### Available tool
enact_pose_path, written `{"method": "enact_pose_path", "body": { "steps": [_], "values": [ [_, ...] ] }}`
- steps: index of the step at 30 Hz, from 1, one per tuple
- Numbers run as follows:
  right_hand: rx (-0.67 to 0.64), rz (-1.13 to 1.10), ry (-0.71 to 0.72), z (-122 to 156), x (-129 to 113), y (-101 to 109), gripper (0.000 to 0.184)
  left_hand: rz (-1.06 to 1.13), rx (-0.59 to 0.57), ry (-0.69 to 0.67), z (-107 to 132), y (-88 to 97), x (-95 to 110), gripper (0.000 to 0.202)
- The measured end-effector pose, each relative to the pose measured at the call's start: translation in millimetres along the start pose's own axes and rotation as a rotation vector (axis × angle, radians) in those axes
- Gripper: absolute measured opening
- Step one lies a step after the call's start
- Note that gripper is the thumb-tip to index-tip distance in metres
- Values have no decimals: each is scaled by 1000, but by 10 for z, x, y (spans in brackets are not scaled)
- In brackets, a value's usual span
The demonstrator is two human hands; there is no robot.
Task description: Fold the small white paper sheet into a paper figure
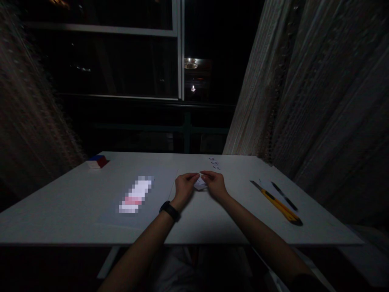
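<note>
Near the middle of the table, a small piece of white paper (200, 185) is pinched between the fingertips of both hands, just above the tabletop. My left hand (184, 187), with a black band (170, 211) on its wrist, grips the paper's left side. On the opposite side my right hand (215, 185) has thumb and fingers closed on it. The paper looks folded, but the dim light hides its exact shape. Just beyond my right hand lie several small dark-marked bits (214, 163), too small to make out.
A yellow utility knife (278, 206), blade out, and a black pen (285, 196) lie right on the white table (234, 227). At left, a bright blurred-out rectangle (136, 195) rests over a pale sheet (111, 218). A coloured block (97, 162) sits far left. Curtains (316, 81) flank a dark window.
</note>
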State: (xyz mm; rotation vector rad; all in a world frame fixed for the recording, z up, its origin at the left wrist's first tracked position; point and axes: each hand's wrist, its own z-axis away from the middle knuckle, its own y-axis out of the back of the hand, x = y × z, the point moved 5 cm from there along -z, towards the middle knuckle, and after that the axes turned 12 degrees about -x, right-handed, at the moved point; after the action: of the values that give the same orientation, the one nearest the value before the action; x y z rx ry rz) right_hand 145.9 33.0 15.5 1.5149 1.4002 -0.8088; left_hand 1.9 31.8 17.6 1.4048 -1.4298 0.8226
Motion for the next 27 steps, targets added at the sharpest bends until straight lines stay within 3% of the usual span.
{"method": "enact_pose_path", "body": {
  "steps": [8, 20, 27],
  "values": [
    [18, 33, 2, 11, -27, 4, 20, 62, -6, 30, -19, -8, -34, 23],
    [-3, -25, -31, -36, 82, 15, 27, 37, -9, 52, -17, -28, -46, 24],
    [9, 67, 7, -47, 63, 32, 26, 12, -15, 76, -19, -48, -53, 27]
  ]
}}
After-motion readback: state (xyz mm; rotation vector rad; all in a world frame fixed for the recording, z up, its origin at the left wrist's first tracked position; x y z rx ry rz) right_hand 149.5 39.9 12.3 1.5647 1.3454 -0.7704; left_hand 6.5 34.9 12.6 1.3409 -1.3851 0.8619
